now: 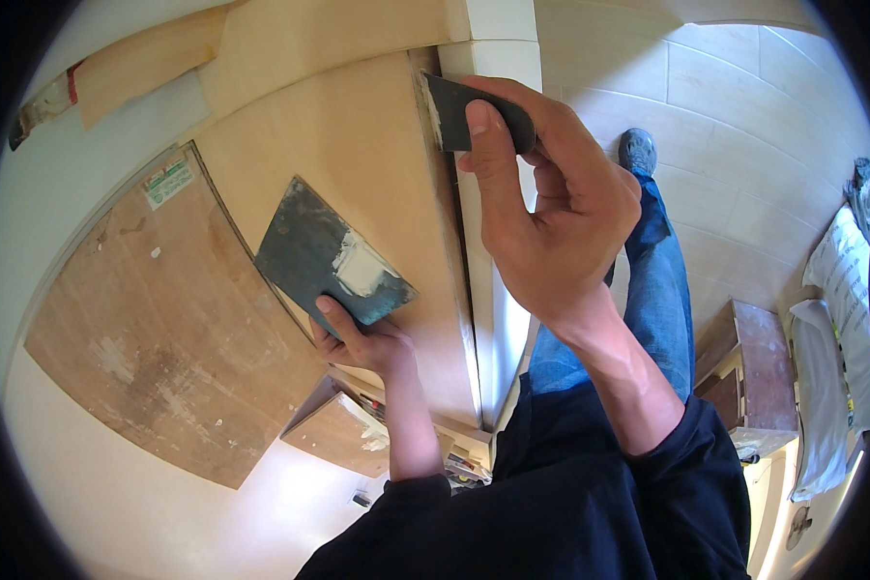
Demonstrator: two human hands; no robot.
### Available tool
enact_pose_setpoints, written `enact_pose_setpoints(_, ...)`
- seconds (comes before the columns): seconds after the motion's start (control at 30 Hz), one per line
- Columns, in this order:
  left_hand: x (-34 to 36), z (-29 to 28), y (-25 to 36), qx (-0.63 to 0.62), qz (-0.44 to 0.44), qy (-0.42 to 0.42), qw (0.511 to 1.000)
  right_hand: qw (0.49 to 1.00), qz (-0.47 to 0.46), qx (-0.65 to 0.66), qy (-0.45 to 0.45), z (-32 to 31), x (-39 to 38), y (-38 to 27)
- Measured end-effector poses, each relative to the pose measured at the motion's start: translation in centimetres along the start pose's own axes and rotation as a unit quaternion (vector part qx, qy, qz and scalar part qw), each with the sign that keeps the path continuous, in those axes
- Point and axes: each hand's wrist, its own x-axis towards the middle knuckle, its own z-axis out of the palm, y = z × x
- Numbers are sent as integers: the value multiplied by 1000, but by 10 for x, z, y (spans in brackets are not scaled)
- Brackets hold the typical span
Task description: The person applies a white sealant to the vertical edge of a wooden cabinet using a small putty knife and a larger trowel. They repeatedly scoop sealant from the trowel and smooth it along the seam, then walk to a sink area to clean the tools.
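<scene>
My left hand [362,343] holds a dark flat square plate [300,246] from below, thumb on top, with a dab of white putty [361,263] on its right half. My right hand [546,208] grips a small dark flat scraper blade [478,121] between thumb and fingers; a streak of putty runs along the blade's left edge, which is at the seam between a pale plywood panel [377,145] and a white vertical trim [498,367]. A long dark gap [464,290] runs down beside that trim.
A stained board [145,319] lies at the left, with a smaller board [338,435] below it. Pale floor tiles [715,116] lie beyond my jeans-clad legs. At the right are a wooden box [754,358] and white sacks [846,280].
</scene>
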Motion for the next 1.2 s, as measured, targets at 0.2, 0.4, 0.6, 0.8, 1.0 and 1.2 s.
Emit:
enact_pose_setpoints(0.2, -2, 1, 1, 12, -6, 13, 1000, 998, 18, 58, 11, -3, 2, 3)
enact_pose_setpoints(0.4, -1, 2, 3, 15, -18, 14, 1000, 993, 72, 95, -2, -24, 2, 3)
enact_pose_setpoints(0.6, -1, 8, 5, 9, -10, 18, 1000, 993, 91, 10, -79, -30, -28, -7)
enact_pose_setpoints(0.8, -1, 12, 7, 0, -9, 16, 1000, 998, 36, -3, -56, -21, -35, -3)
enact_pose_setpoints(1.0, -1, 12, 7, -12, -11, 13, 1000, 998, 5, -21, -60, -22, -48, -5)
enact_pose_setpoints(1.2, 0, 7, 4, -10, -9, 8, 1000, 992, 112, 28, -41, -33, -48, -4)
